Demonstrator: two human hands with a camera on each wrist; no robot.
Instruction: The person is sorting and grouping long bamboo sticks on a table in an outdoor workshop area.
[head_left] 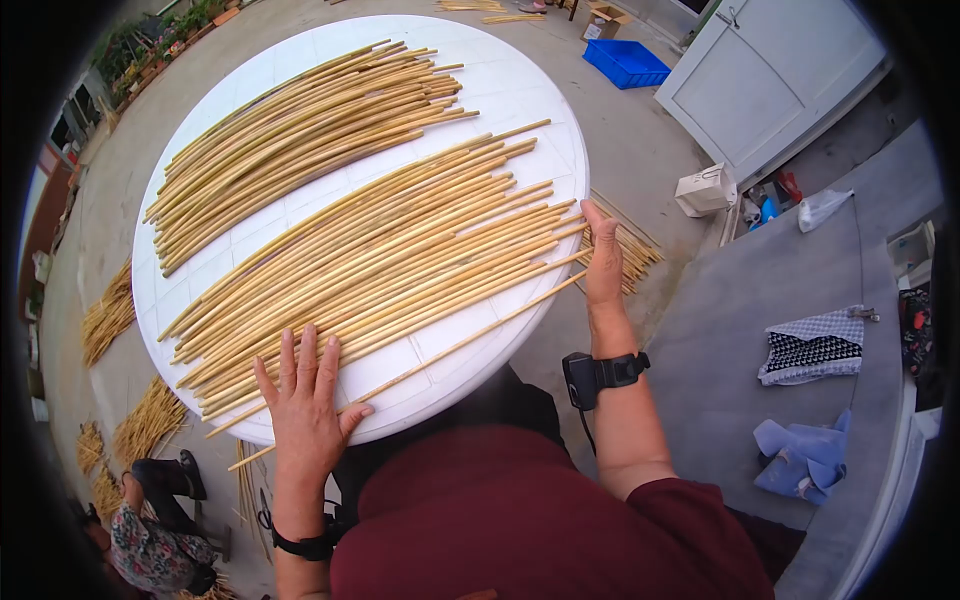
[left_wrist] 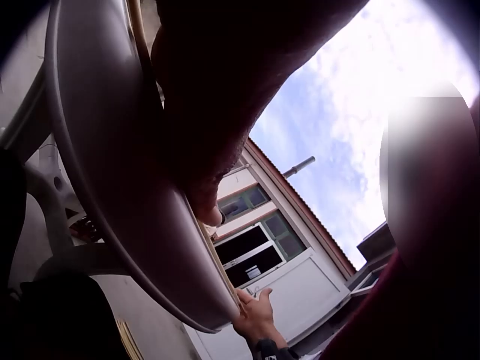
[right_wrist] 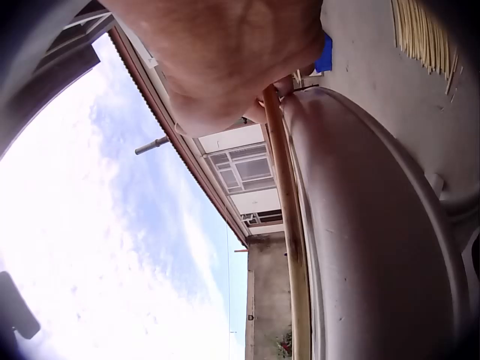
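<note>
Two groups of long, thin yellowish-brown sticks lie on a round white table [head_left: 390, 357]. My left hand [head_left: 305, 405] rests with spread, straight fingers on the left ends of the nearer sticks [head_left: 370, 262]. A single stick [head_left: 455, 352] lies apart along the table's near edge and passes by the left thumb. At the right edge, my right hand [head_left: 604, 265] is held upright, its straight fingers beside the uneven right ends of the nearer sticks. The farther sticks [head_left: 310, 140] lie together beyond, touched by neither hand. In the right wrist view, one stick [right_wrist: 289, 202] runs along the table rim.
More sticks [head_left: 635, 255] lie below the table's right side, and bundles [head_left: 150, 420] sit on the ground at left. A seated person [head_left: 160, 535] is at lower left. A blue crate [head_left: 627, 64], a white door [head_left: 770, 80] and a paper bag [head_left: 706, 190] stand at right.
</note>
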